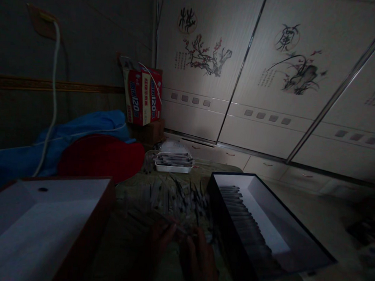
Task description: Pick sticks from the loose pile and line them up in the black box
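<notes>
My left hand (158, 239) and my right hand (199, 255) are close together at the bottom centre, dark and slightly blurred. Both have their fingers closed around a thin pen-like stick (180, 229) that spans the gap between them. Many similar thin sticks (168, 196) lie scattered on the table just beyond the hands. To the right, a black-edged box (267, 192) with a white inside holds a long row of these sticks (249, 225). A white tray (174, 169) behind the pile carries more of them.
At the left is an open box (72, 205) with a pale inside. Behind it lie a red round object (100, 156) and blue cloth (90, 124). A red carton (142, 95) stands by the wall, near white sliding doors (203, 86). A white cable (55, 85) hangs at the left.
</notes>
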A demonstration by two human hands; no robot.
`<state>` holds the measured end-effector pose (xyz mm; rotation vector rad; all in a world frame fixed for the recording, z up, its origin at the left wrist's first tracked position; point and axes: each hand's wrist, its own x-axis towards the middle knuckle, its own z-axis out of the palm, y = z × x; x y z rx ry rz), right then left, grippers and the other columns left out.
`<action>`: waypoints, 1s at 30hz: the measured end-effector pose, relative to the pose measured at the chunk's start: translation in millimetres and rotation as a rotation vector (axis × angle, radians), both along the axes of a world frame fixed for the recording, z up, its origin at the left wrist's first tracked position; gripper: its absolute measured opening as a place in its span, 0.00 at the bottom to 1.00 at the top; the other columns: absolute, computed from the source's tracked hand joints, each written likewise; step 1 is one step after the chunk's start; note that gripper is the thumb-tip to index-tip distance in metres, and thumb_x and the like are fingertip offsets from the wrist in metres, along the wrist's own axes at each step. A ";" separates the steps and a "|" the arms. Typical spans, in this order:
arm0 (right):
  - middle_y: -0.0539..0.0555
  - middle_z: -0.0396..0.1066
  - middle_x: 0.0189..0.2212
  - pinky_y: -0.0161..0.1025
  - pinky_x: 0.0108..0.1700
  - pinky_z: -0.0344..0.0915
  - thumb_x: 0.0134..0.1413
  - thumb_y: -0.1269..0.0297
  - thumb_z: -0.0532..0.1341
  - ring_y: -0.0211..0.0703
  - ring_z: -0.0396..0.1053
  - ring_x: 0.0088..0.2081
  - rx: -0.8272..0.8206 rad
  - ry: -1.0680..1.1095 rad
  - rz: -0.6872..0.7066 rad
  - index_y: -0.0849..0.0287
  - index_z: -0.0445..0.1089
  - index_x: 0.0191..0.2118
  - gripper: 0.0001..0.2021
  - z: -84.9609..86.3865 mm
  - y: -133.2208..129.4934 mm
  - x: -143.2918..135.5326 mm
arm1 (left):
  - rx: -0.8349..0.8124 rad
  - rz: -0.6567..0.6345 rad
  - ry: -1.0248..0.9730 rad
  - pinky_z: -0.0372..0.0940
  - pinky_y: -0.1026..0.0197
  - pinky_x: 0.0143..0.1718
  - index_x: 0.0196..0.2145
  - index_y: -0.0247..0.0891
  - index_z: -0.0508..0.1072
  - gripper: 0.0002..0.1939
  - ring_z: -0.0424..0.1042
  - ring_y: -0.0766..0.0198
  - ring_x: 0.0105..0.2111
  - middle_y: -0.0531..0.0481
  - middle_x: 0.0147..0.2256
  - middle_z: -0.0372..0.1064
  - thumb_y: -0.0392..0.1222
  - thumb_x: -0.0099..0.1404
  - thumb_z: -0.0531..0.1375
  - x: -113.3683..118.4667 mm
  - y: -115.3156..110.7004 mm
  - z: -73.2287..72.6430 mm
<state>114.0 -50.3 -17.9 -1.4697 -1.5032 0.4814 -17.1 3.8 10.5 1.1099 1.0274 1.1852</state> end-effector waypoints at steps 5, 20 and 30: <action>0.54 0.74 0.31 0.38 0.35 0.67 0.54 0.43 0.52 0.46 0.71 0.34 0.194 -0.094 -0.155 0.51 0.70 0.36 0.19 -21.1 -0.8 2.2 | -0.003 -0.051 0.026 0.68 0.61 0.28 0.26 0.40 0.71 0.11 0.73 0.59 0.24 0.51 0.21 0.74 0.50 0.50 0.62 -0.7 -1.7 -0.2; 0.48 0.69 0.20 0.31 0.24 0.62 0.61 0.52 0.47 0.38 0.67 0.21 0.082 0.037 -0.026 0.52 0.69 0.32 0.17 10.8 -3.9 -3.3 | 0.024 -0.015 0.061 0.67 0.63 0.27 0.27 0.39 0.71 0.09 0.73 0.61 0.23 0.53 0.20 0.73 0.47 0.52 0.61 -1.9 0.3 -3.4; 0.57 0.72 0.43 0.37 0.40 0.69 0.59 0.54 0.52 0.44 0.71 0.43 0.138 -0.144 -0.092 0.56 0.65 0.51 0.19 11.5 -6.0 -4.6 | 0.121 -0.064 0.248 0.68 0.60 0.33 0.26 0.39 0.74 0.06 0.74 0.58 0.30 0.49 0.26 0.75 0.43 0.51 0.60 -4.9 -0.6 2.9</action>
